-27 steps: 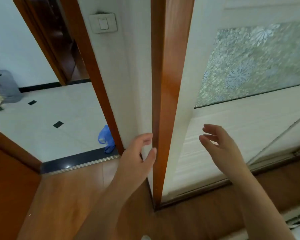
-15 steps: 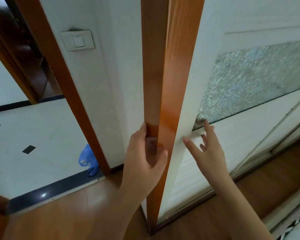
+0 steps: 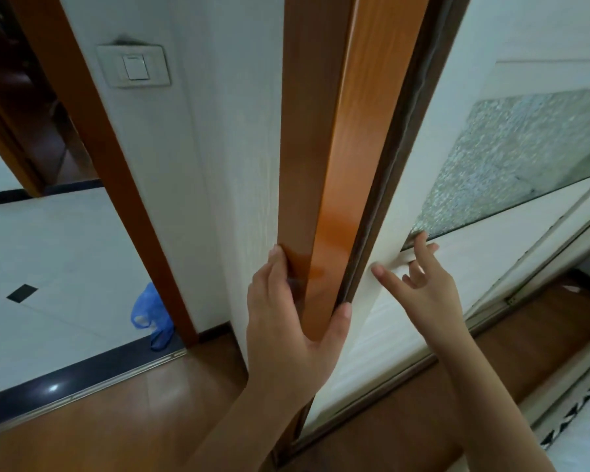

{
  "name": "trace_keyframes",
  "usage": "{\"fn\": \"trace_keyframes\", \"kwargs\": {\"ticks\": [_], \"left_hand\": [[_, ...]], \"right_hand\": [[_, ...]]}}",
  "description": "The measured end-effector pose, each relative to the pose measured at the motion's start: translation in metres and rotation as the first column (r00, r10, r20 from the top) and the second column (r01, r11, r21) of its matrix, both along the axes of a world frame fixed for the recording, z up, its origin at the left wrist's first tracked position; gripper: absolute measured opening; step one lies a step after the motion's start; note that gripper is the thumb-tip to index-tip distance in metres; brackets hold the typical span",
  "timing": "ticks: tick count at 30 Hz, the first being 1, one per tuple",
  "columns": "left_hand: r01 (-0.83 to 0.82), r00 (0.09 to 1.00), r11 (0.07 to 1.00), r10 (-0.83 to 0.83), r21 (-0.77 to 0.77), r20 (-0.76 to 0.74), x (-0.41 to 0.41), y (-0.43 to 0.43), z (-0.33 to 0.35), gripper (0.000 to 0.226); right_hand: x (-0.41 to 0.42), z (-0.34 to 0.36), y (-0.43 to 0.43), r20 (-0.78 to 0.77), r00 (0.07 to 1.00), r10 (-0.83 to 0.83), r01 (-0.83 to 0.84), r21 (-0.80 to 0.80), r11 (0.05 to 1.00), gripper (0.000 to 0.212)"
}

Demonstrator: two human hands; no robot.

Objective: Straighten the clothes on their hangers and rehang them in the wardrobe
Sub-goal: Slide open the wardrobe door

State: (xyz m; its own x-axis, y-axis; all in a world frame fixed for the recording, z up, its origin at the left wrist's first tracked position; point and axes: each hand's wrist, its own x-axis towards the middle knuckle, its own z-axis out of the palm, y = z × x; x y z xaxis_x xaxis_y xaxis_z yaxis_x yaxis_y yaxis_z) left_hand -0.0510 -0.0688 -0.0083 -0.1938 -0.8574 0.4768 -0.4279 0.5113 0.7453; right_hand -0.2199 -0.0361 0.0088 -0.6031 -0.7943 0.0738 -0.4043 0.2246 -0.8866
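The wardrobe's sliding door (image 3: 457,253) is cream with a frosted patterned glass panel (image 3: 511,165). An orange-brown wooden upright (image 3: 341,165) frames the wardrobe's left side, and a narrow dark gap shows between it and the door's edge. My left hand (image 3: 286,321) grips this upright, thumb on its right face and fingers round its left. My right hand (image 3: 423,287) touches the door with spread, straight fingers just below the glass. No clothes or hangers show.
A white wall with a light switch (image 3: 133,66) stands left of the wardrobe. Beyond a brown door frame (image 3: 109,172) lies a white tiled floor with a blue plastic bag (image 3: 152,315). Wooden floor is underfoot. A patterned bed edge (image 3: 573,427) sits at the lower right.
My left hand rose and wrapped round the wooden upright. My right hand moved up onto the door below the glass. A dark gap has appeared at the door's left edge.
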Motion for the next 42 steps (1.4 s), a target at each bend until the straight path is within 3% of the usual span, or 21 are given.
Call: {"fn": "trace_keyframes", "kwargs": {"ticks": [6, 9, 12, 14, 18, 24, 27, 32, 37, 42], "left_hand": [[0.118, 0.971, 0.99, -0.098, 0.081, -0.217, 0.002, 0.006, 0.012, 0.066], [0.004, 0.969, 0.979, -0.054, -0.205, -0.24, -0.004, 0.019, 0.025, 0.062], [-0.003, 0.977, 0.803, -0.124, -0.596, -0.172, -0.025, 0.032, 0.03, 0.051], [0.058, 0.97, 0.733, -0.201, -0.678, -0.134, -0.045, 0.036, 0.035, 0.047], [0.167, 0.946, 0.819, -0.29, -0.549, -0.146, -0.091, 0.025, 0.044, 0.049], [0.114, 0.96, 0.891, -0.213, -0.439, -0.182, -0.142, -0.018, 0.07, 0.059], [0.179, 0.936, 0.921, -0.268, -0.347, -0.228, -0.163, -0.032, 0.074, 0.063], [0.267, 0.884, 0.942, -0.323, -0.201, -0.339, -0.2, -0.041, 0.06, 0.084], [0.287, 0.871, 0.942, -0.333, -0.174, -0.36, -0.224, -0.043, 0.058, 0.092], [0.368, 0.85, 0.916, -0.401, -0.16, -0.341, -0.259, -0.045, 0.06, 0.091]], "right_hand": [[-0.039, 0.0, 0.002, -0.027, 0.999, -0.044, 0.044, -0.029, 0.999, 0.087], [-0.052, 0.008, 0.006, -0.03, 0.998, -0.054, 0.052, -0.048, 0.997, 0.081], [-0.057, 0.022, 0.007, -0.114, 0.988, -0.109, 0.092, -0.144, 0.985, 0.071], [-0.06, 0.038, 0.005, -0.175, 0.97, -0.171, 0.127, -0.236, 0.963, 0.067], [-0.064, 0.088, -0.003, -0.231, 0.934, -0.273, 0.143, -0.458, 0.877, 0.057], [-0.068, 0.14, -0.04, -0.267, 0.871, -0.413, 0.181, -0.607, 0.774, 0.054], [-0.073, 0.145, -0.053, -0.312, 0.797, -0.516, 0.233, -0.63, 0.741, 0.053], [-0.091, 0.147, -0.057, -0.481, 0.707, -0.518, 0.156, -0.608, 0.778, 0.055], [-0.116, 0.148, -0.056, -0.505, 0.71, -0.491, 0.122, -0.599, 0.791, 0.046], [-0.156, 0.147, -0.056, -0.485, 0.72, -0.497, 0.124, -0.614, 0.779, 0.054]]}}
